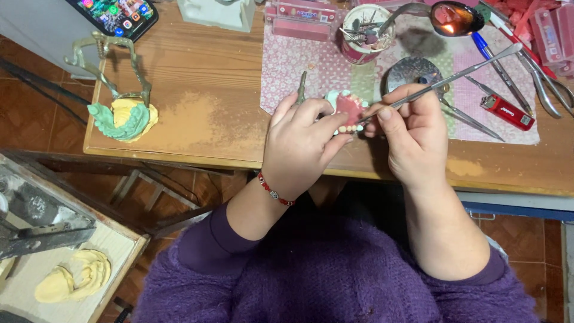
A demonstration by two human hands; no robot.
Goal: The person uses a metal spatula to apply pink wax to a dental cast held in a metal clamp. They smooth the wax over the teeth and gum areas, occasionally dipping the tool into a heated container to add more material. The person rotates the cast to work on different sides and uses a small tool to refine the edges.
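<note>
Above the front edge of the wooden worktop [203, 78], the left hand [302, 146] has its grip pinched around a pink denture model [348, 110] with a row of pale teeth along its lower side, thumb and fingers wrapped about its left part. The right hand [412, 134] is just beside it, grip pressed together on a thin metal carving tool [454, 78] whose tip touches the right side of the model while its long handle slants up toward the right. A red bead bracelet [275, 190] circles the left wrist, and both arms wear purple knitted sleeves [203, 245]. Behind the hands a pink patterned cloth [287, 60] covers the back right part of the worktop; on it stand a red cup of small tools [362, 36], a spoon [451, 18] with a glowing bowl, a red lighter [507, 112], and pliers [547, 81] near the right edge. At the left edge sits a brass articulator [110, 66] holding a green and yellow cast [124, 118], and a phone [116, 15] lies at the back left corner.
</note>
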